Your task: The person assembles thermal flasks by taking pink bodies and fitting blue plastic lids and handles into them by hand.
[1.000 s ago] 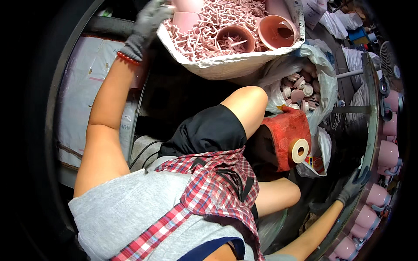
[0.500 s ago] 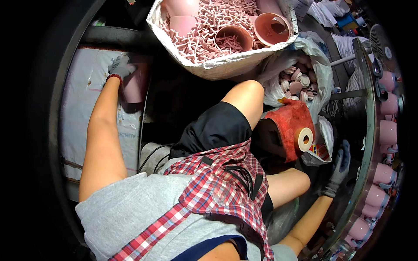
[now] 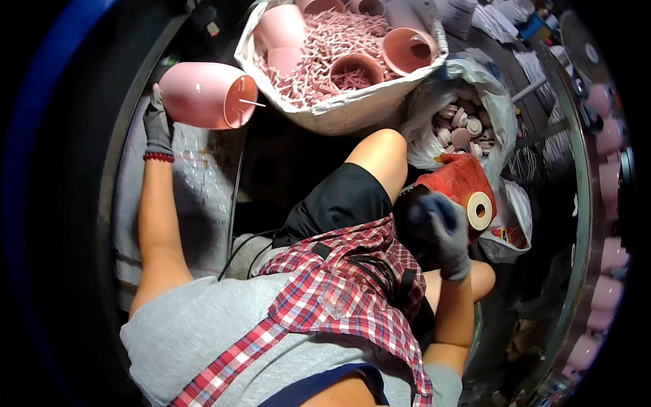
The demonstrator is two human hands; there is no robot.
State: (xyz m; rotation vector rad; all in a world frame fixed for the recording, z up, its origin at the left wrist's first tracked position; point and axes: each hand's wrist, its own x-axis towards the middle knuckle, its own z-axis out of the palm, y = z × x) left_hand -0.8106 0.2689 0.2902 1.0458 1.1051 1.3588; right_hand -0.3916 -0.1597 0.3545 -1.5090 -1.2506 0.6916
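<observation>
Left hand (image 3: 158, 125), gloved, is wrapped part-way round the closed end of a pink cup (image 3: 193, 95), which lies on its side in the air over the sheet-covered surface (image 3: 203, 159). Mouth faces right; a thin white stick (image 3: 252, 103) pokes out of it. Gripping at the base end probably spares the rim and leaves the mouth unblocked.

Right hand (image 3: 447, 234), also gloved, is half-curled beside the red cloth (image 3: 451, 178); motion blur, can't tell if it has hold of anything.

White sack (image 3: 352, 117) sits ahead of the knees, presumably for short reach. Pink sticks (image 3: 319, 57) inside likely cushion the cups bedded among them. Small round parts (image 3: 461, 138) sit apart in the clear bag (image 3: 498, 102), probably to avoid mixing. Pale roll (image 3: 479, 210) is against the cloth, near the right hand.
</observation>
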